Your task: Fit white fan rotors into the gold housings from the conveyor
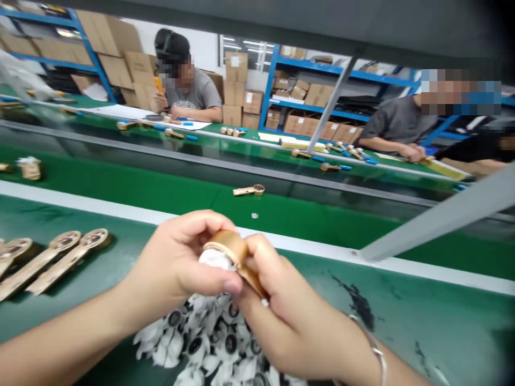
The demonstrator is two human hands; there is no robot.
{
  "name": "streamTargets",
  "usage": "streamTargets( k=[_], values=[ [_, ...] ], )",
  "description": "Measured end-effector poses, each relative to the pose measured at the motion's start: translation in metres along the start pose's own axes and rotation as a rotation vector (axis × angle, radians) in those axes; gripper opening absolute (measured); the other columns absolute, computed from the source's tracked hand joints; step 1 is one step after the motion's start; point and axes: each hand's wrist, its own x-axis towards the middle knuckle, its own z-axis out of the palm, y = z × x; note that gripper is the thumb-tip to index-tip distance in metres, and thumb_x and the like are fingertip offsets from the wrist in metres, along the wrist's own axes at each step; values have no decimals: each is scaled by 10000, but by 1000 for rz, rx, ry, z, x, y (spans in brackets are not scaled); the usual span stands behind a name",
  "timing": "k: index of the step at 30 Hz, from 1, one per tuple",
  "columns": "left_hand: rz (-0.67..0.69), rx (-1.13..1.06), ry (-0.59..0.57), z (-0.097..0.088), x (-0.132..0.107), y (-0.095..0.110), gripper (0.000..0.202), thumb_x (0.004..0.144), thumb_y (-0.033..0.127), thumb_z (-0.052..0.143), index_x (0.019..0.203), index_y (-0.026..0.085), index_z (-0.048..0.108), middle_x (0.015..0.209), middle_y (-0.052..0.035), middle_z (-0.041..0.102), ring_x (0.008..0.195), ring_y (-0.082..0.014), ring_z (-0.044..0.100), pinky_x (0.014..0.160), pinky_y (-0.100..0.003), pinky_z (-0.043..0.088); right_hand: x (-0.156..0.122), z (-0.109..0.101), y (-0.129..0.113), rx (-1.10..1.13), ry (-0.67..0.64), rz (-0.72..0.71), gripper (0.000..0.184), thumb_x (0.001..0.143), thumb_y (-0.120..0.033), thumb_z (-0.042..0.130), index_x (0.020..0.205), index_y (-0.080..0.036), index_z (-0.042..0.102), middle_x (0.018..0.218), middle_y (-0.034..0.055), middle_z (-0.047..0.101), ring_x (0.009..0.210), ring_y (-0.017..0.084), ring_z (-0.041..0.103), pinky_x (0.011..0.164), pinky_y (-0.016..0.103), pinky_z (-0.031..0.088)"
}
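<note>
In front of me, both hands grip a gold housing (pixel 230 244) with a round, ring-like head. A white bladed piece (pixel 215 259), like a small fan wheel, sits at the head's opening. My left hand (pixel 173 268) is closed round the head, its thumb against the white piece's lower side. Fingers of my right hand (pixel 285 305) wrap the housing's other side and its handle part, which is mostly hidden. Below the hands lies a heap of white fan wheels (pixel 203 338) with dark round centres. Several similar gold housings (pixel 76 262) lie side by side at the left.
Beyond a white rail (pixel 132 213) runs a green conveyor belt (pixel 193 182) carrying a gold housing (pixel 249 190) and a small white bit (pixel 255 215). A slanted grey post (pixel 438 214) stands right. Across the belt, people (pixel 197 96) work at a bench with parts.
</note>
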Motion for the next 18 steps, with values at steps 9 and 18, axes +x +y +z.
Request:
streamTargets(
  k=[9, 18],
  values=[
    [-55, 773, -343, -78, 35, -11, 524, 744, 397, 812, 1234, 257, 690, 1238, -101, 663, 987, -225, 639, 705, -234, 526, 40, -66, 91, -634, 347, 414, 315, 1043, -401, 430, 1232, -159, 498, 842, 28, 635, 701, 175, 620, 627, 313, 504],
    [-23, 694, -132, -63, 2, -53, 118, 754, 221, 801, 865, 252, 826, 836, 49, 754, 595, -75, 612, 578, -71, 456, -19, -108, 125, -808, 271, 444, 410, 951, -316, 614, 1323, -149, 573, 1227, 126, 651, 1092, 260, 633, 953, 438, 506]
  ],
)
